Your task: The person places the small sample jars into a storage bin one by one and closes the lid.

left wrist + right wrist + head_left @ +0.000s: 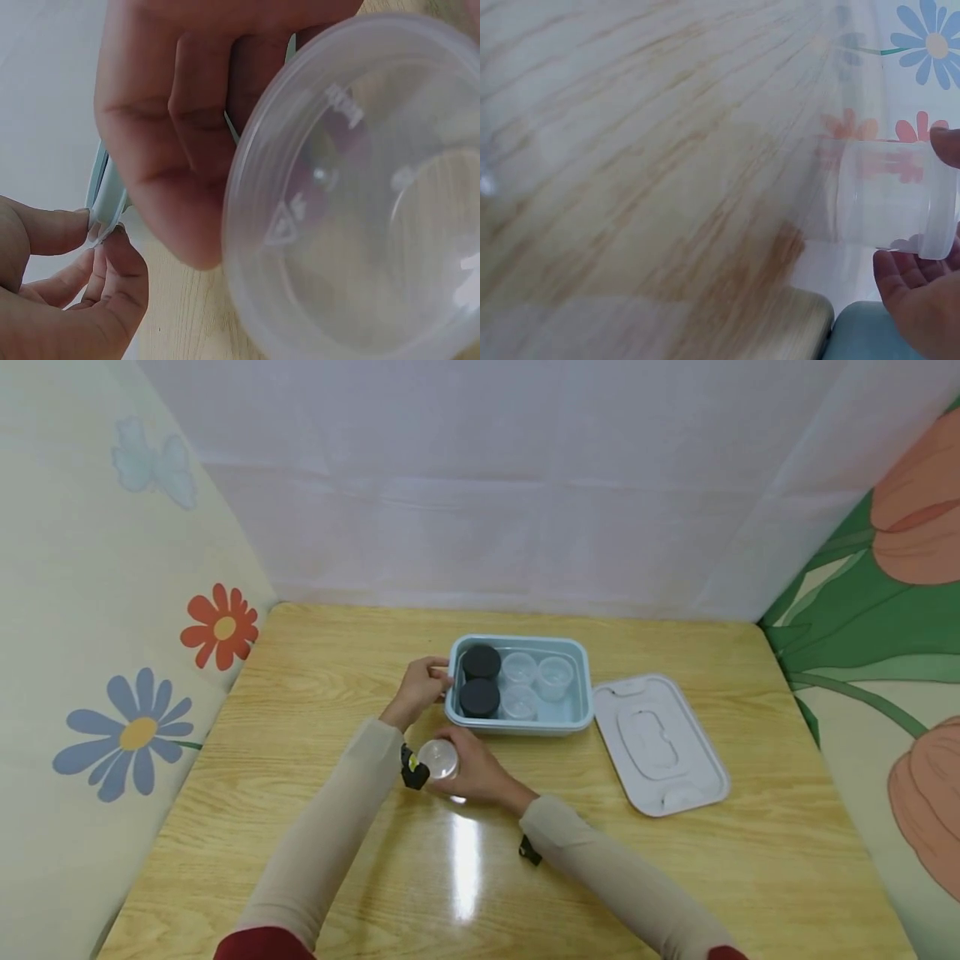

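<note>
A light blue plastic box (558,724) stands on the table with two black round-topped containers (480,697) in its left part and three clear plastic cups (555,675) beside them. My left hand (422,687) is at the box's left end; in the left wrist view its thumb and fingers pinch the box rim (109,195). In front of the box, my right hand (476,768) grips another clear plastic cup (438,760). This cup (352,210) fills much of the left wrist view, showing raised marks. In the right wrist view the cup (892,191) lies sideways across the picture, between thumb and fingers.
A white lid (652,747) lies flat on the wooden table (337,652), just right of the box. A pale cloth (450,527) hangs behind the table. Flower-printed panels flank it left and right.
</note>
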The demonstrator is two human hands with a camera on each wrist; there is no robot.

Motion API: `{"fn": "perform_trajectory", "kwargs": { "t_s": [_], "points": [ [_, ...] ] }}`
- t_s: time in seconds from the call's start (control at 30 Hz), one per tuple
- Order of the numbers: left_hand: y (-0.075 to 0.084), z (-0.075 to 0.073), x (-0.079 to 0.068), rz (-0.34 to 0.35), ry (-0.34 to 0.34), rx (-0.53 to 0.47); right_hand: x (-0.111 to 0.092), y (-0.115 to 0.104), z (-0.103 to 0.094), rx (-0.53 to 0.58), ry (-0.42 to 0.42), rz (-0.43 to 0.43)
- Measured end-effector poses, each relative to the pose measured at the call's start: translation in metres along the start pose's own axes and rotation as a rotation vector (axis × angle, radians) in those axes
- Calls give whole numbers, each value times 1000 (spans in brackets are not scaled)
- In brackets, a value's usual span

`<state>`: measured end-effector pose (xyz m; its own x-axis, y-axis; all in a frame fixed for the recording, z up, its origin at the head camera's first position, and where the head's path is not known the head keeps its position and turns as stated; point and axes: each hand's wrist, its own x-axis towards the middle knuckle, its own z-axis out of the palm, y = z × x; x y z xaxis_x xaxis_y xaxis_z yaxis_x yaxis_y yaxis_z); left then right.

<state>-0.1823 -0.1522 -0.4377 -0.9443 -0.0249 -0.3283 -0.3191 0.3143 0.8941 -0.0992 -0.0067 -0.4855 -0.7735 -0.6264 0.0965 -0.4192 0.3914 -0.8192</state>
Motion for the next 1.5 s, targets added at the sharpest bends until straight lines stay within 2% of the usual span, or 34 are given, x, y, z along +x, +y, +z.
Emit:
{"fn": "perform_trajectory", "kwargs": {
  "t_s": [0.3,0.5,0.73,1.1,1.5],
  "points": [
    [2,0,-1,-2,-1,-1,-6,1,0,-17,32,-73],
    [1,1,-1,-1,3,-14,-16,1,-8,-34,20,-40],
    [0,2,1,11,-9,-17,-30,5,-23,-65,19,-4],
    [0,-1,2,-17,-24,4,-45,1,-51,-99,29,-44],
    [-1,-1,4,-20,-32,6,-63,4,-84,-80,98,28]
  ]
}}
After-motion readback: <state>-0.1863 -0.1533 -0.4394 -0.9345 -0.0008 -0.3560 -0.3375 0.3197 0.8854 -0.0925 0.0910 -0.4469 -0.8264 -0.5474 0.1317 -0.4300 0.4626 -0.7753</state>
